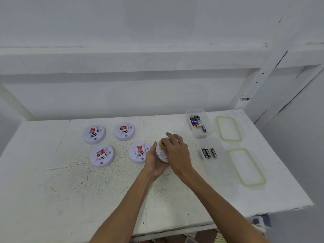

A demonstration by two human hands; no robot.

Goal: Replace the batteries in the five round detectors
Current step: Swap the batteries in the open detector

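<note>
On the white desk (52, 172) four round white detectors lie face up in the left half, each with a red label: the far-left detector (94, 134), the far-middle detector (124, 131), the near-left detector (102, 155) and the near-middle detector (139, 152). Just right of that last one, the fifth detector (162, 155) is tilted up on its edge with its back turned to the right. The left hand (152, 162) grips it, palm under its near rim and thumb up along its left side. The right hand (175, 149) reaches over it from the right. Its curled fingers pinch a yellow-and-blue battery (161, 144) at the detector's upper edge; whether the battery is seated in the detector cannot be told. Right of the hands stand two clear tubs. The far tub (190, 114) holds a loose heap of batteries, some black and some blue and yellow. The near tub (220, 148) holds three black batteries (208, 153) lying side by side. Further right, two clear lids with green seals lie flat on the desk, the far lid (228, 128) and the near lid (246, 166).
</note>
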